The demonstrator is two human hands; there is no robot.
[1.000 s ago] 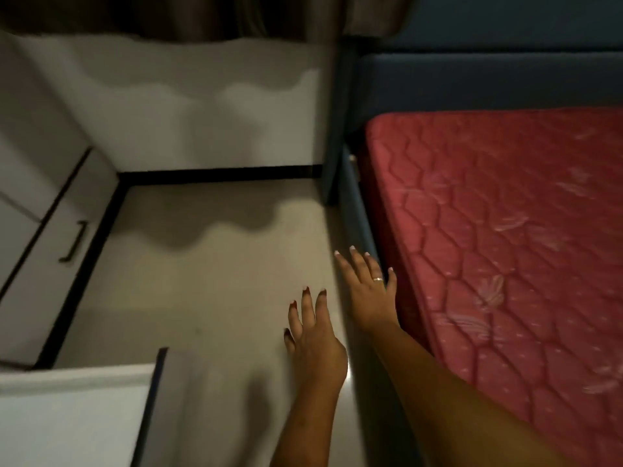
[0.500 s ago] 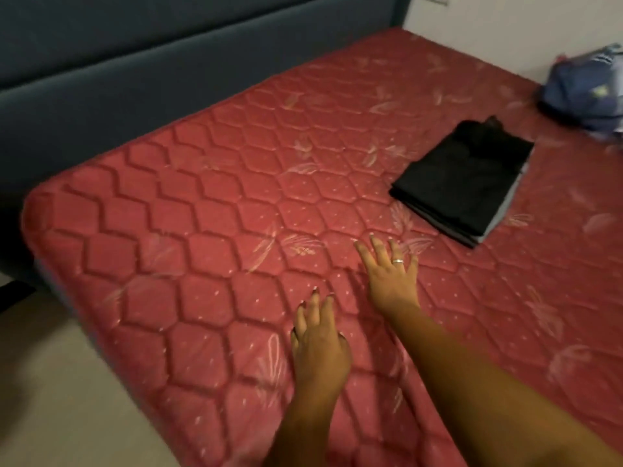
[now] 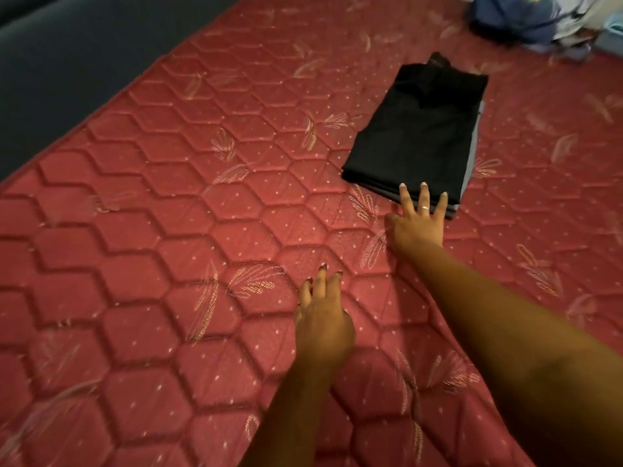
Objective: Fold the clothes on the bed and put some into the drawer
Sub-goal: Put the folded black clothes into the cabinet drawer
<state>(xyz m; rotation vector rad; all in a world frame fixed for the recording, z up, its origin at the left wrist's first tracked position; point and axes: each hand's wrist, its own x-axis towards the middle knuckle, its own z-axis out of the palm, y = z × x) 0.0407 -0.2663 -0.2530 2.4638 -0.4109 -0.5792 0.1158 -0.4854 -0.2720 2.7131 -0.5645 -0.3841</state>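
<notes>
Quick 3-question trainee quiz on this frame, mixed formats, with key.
1. True or false: the left hand grips the folded black stack.
2. Where does the unfolded blue pile lie? A) beside the left hand B) at the far end of the mattress, beyond the stack C) on top of the stack
3. Which hand wears a ring?
Key: 1 false, it holds nothing and is short of the stack. 2 B. 3 the right hand, its fingers spread at the stack's near edge.
</notes>
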